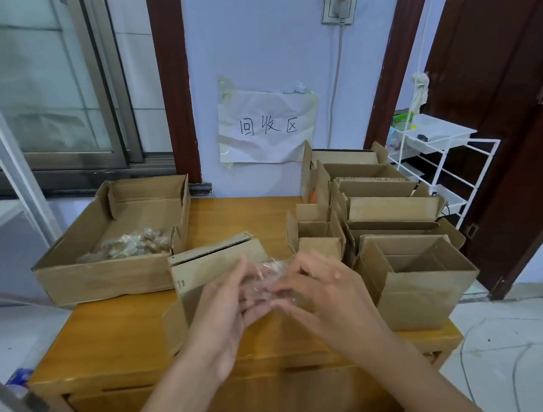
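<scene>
The clear plastic wrapper (269, 279) is crumpled between our hands, above the near middle of the wooden table (128, 340), just in front of a small cardboard box (213, 262). Our left hand (223, 310) and right hand (326, 295) curl their fingers around it, pinching it from both sides. A wide box (107, 277) lies far left, and open boxes (426, 294) crowd the right.
</scene>
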### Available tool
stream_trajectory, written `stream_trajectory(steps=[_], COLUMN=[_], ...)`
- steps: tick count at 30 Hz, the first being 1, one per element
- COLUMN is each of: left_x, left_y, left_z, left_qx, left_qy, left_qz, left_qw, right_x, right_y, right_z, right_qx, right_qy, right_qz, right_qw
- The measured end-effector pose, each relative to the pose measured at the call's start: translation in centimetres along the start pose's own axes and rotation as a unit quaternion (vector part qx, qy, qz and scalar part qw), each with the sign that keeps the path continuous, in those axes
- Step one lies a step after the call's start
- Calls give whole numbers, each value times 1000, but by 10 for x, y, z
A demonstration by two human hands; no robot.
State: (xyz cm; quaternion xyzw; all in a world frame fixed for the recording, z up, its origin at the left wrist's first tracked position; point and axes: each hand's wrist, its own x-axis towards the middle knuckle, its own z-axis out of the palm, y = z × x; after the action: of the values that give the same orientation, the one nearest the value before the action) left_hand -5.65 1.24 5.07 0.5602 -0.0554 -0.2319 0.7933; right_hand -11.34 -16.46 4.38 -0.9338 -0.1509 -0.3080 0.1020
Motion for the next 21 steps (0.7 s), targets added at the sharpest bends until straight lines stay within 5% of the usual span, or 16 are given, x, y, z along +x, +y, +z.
stream_trajectory(steps=[6,10,16,21], left_x=[-4,-6,-12,-11], left_y=[-7,-7,-7,-8], left_z=[-13,-14,-9,-12], left_qx=[-36,-84,-297,-242], left_qy=[-25,-10,-68,-119], left_qz=[14,12,-67,-93], left_qw=[999,996,950,958], right_x=[-5,-10,-13,-26], right_y=[-7,-8,-22,-41], right_z=[0,-4,1,5], right_qx=[85,189,189,264], right_qy=[-48,39,39,79], right_qz=[46,120,158,230], right_qw=[994,974,968,933])
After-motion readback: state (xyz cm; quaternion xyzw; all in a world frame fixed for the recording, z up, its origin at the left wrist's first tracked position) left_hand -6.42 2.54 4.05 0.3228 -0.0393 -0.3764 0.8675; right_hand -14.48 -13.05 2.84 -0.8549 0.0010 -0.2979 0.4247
